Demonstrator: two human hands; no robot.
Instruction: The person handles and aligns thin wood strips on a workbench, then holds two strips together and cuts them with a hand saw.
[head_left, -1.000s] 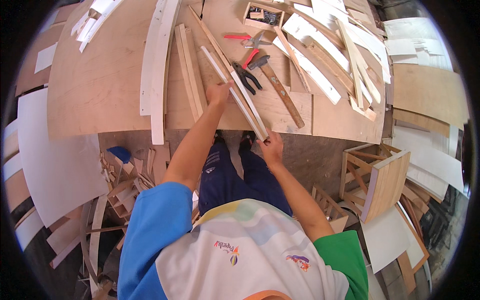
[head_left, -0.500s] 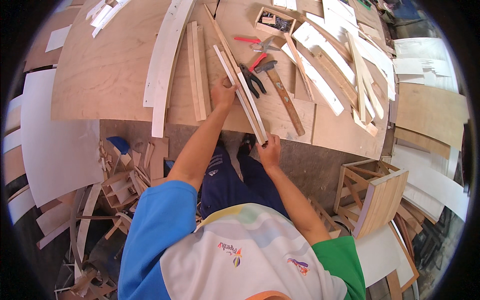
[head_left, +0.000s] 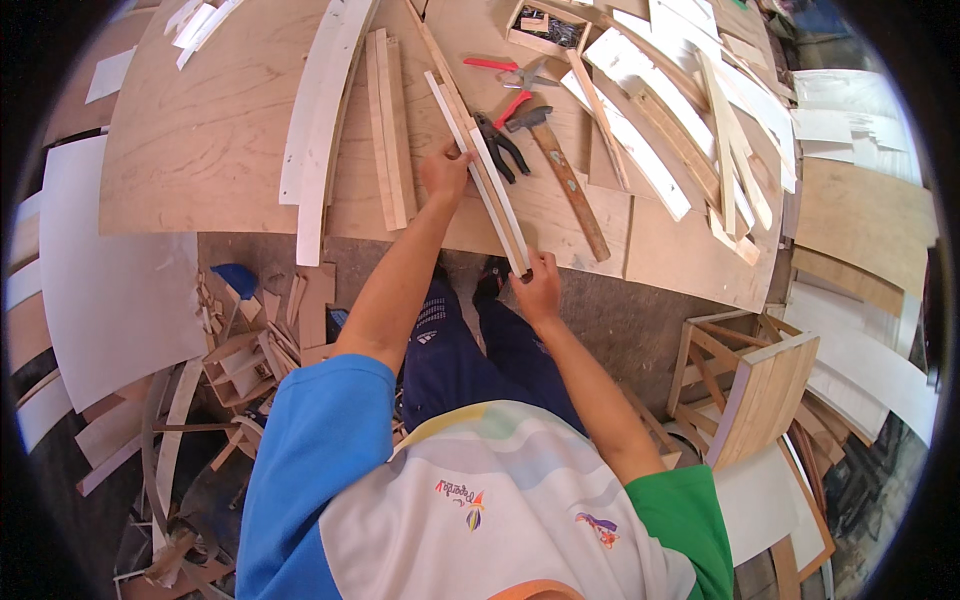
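Observation:
My left hand (head_left: 445, 172) is closed on long narrow wooden strips (head_left: 498, 205), some white-faced, lying diagonally on the plywood worktable (head_left: 200, 140). My right hand (head_left: 536, 285) grips the near end of the same strips at the table's front edge. Just right of the strips lie black-handled pliers (head_left: 500, 148), red-handled snips (head_left: 515, 85) and a hammer (head_left: 560, 180) with a worn wooden handle. Left of my left hand rests a pair of pale wooden battens (head_left: 387, 130).
A small box of metal fasteners (head_left: 547, 30) sits at the back. White and bare boards (head_left: 660, 130) are piled on the right. A wooden frame (head_left: 745, 385) stands below right. Offcuts (head_left: 250, 360) lie on the floor at left, beside large white sheets (head_left: 120, 270).
The view has shifted a little. The strips and both hands now sit slightly higher in the picture, with the same grip on the strips.

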